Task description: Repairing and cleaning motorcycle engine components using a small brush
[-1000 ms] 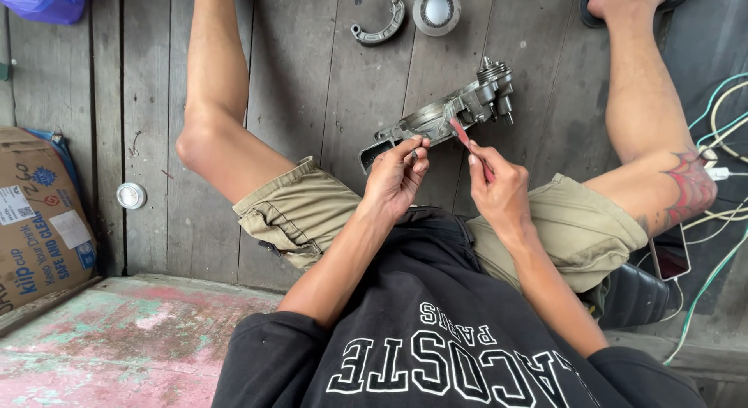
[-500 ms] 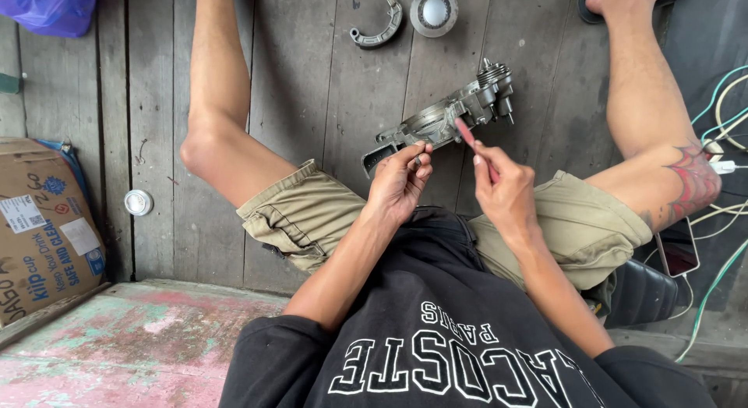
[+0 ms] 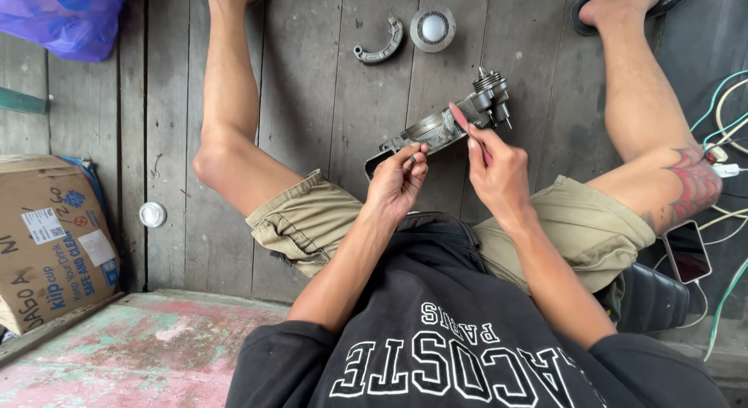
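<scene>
A grey metal engine part [image 3: 444, 126] with a knobbed end lies on the wooden floor between my legs. My left hand [image 3: 396, 183] pinches its near, dark end between thumb and fingers. In my right hand [image 3: 499, 170] is a thin red-handled tool [image 3: 460, 118], whose tip rests against the part's middle. Both forearms reach forward over my dark shirt and khaki shorts.
A curved metal shoe [image 3: 379, 45] and a round metal cap [image 3: 432, 28] lie farther out on the planks. A cardboard box [image 3: 48, 236] stands at left, a small white lid [image 3: 152, 215] near it, a purple bag [image 3: 62, 18] top left. A phone [image 3: 687, 250] and loose wires [image 3: 728, 120] lie at right.
The view has shifted slightly; both hands stay at the metal part, with the red tool pressed a little closer to it.
</scene>
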